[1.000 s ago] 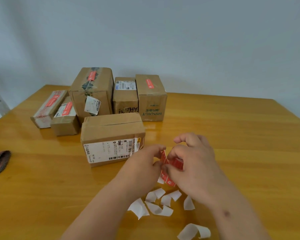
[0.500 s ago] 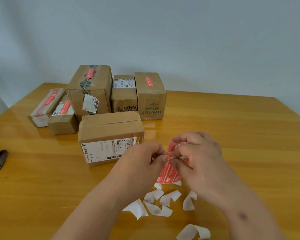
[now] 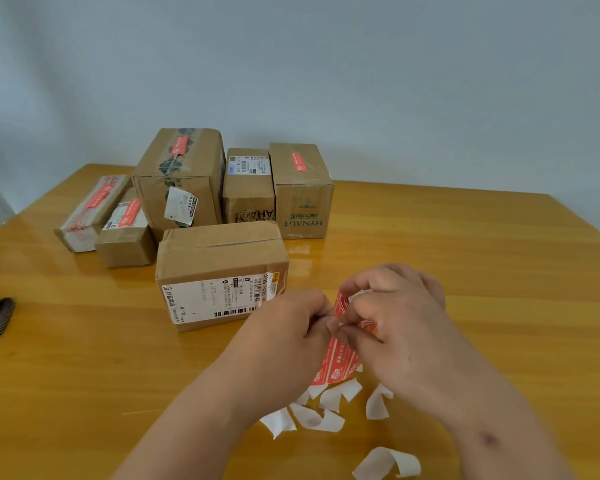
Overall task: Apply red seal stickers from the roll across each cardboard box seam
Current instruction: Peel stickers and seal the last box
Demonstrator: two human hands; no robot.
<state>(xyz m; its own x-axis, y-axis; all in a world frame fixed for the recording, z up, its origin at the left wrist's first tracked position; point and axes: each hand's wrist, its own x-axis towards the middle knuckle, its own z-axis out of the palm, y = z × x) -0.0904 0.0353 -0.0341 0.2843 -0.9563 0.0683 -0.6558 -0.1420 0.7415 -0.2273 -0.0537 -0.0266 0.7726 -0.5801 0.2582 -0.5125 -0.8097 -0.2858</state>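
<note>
Head view showed both hands, left (image 3: pixel 291 327) and right (image 3: pixel 392 313), pinching the red sticker roll (image 3: pixel 340 358) near the worktop's (image 3: pixel 465 258) front edge.

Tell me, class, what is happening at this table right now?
A person's left hand and right hand together hold a red sticker roll, peeling a sticker. The nearest box bears no red seal on its top seam. Four boxes behind show red seals, as on the tall box. White backing scraps lie on the table.

Red stickers (image 3: pixel 338 362), white print; brown boxes (image 3: pixel 219 258); yellow-orange wood-grain table (image 3: pixel 465 244)
</note>
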